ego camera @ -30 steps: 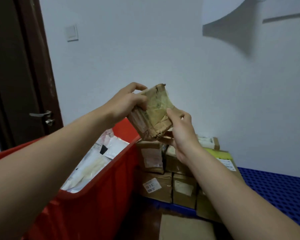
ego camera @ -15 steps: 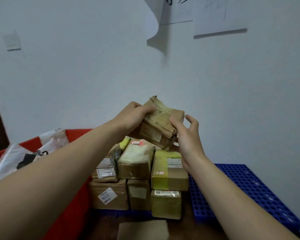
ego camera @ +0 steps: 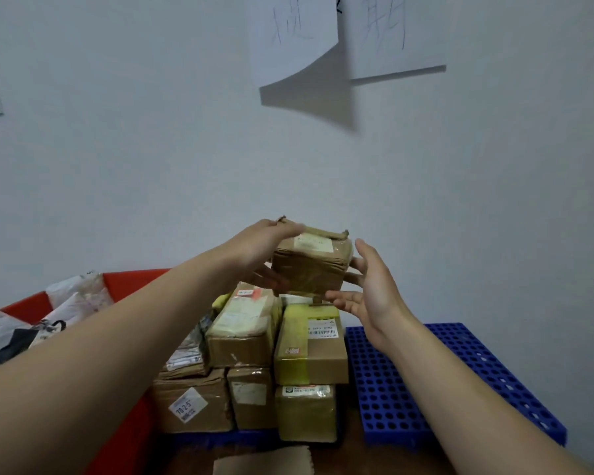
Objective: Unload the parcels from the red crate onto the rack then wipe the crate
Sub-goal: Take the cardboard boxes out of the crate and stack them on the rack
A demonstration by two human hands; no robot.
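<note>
Left hand (ego camera: 261, 257) grips a brown tape-wrapped cardboard parcel (ego camera: 311, 272), with the fingers laid over its top and the thumb beneath. Right hand (ego camera: 374, 293) is spread wide with straight fingers at the parcel's right side and lower edge; whether it touches cannot be told. The parcel is held just above a stack of brown and yellow-taped boxes (ego camera: 254, 354).

The stack stands on the left part of a blue perforated plastic rack (ego camera: 460, 371), which lies on a dark brown floor (ego camera: 343, 457) against a white wall (ego camera: 460, 200). A red plastic crate (ego camera: 131, 279) sits left of the stack and holds white plastic mailer bags (ego camera: 72, 296). Two white paper sheets (ego camera: 288, 32) hang high on the wall, and their large pen strokes are not legible.

A white label (ego camera: 187, 409) on the near-left bottom box reads "70-2-5". A barcode label (ego camera: 323, 329) on the upper yellow-taped box is too small to read. The parcel's own top label is blurred.
</note>
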